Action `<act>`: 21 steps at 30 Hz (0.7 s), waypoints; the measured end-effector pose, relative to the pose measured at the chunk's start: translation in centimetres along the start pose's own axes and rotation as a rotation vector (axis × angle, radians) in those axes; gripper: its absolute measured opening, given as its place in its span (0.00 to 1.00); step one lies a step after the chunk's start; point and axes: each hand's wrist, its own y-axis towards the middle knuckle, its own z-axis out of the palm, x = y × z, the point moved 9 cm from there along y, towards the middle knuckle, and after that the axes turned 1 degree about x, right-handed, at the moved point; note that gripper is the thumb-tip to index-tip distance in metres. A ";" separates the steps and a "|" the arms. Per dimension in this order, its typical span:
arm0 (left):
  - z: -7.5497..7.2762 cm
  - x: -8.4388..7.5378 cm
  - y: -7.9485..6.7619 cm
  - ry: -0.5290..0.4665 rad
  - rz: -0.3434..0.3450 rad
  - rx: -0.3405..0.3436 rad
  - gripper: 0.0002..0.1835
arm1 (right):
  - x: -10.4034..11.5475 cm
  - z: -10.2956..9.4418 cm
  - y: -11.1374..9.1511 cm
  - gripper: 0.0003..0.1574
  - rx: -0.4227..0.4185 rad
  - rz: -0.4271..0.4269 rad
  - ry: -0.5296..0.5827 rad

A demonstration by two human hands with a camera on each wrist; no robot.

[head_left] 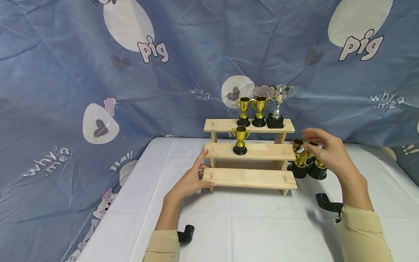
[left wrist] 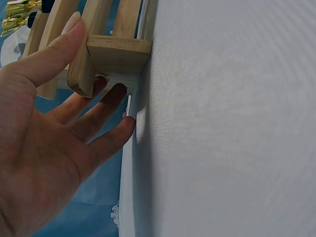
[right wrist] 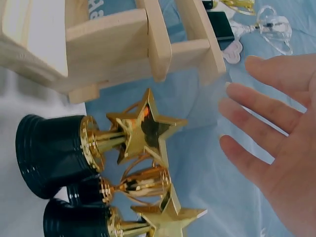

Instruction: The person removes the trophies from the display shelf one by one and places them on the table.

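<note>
A pale wooden three-step stand (head_left: 250,177) faces me on the table. My left hand (head_left: 188,182) grips its left end; in the left wrist view, the thumb lies on the lowest plank (left wrist: 81,74) and the fingertips reach behind it. My right hand (head_left: 327,149) holds nothing, its fingers spread above a cluster of gold trophies right of the stand. Among these are a gold star trophy (right wrist: 148,128), a second star trophy (right wrist: 170,217) and a gold cup trophy (right wrist: 148,182) between them, all on black bases.
On the top step stand two gold cups, a left one (head_left: 243,105) and a right one (head_left: 260,105), beside a larger silver cup (head_left: 280,96). Another gold cup (head_left: 240,136) is on the middle step. Behind the white-covered table (head_left: 255,225) hangs a blue printed cloth (head_left: 183,72).
</note>
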 end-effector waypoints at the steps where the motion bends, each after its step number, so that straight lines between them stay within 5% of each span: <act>1: 0.0 0.0 0.0 0.002 0.000 0.000 0.63 | 0.2 0.2 0.0 0.26 0.002 -0.004 -0.001; 21: -0.1 0.0 -0.1 0.034 -0.003 -0.004 0.62 | 3.1 2.5 0.6 0.28 0.015 -0.108 0.047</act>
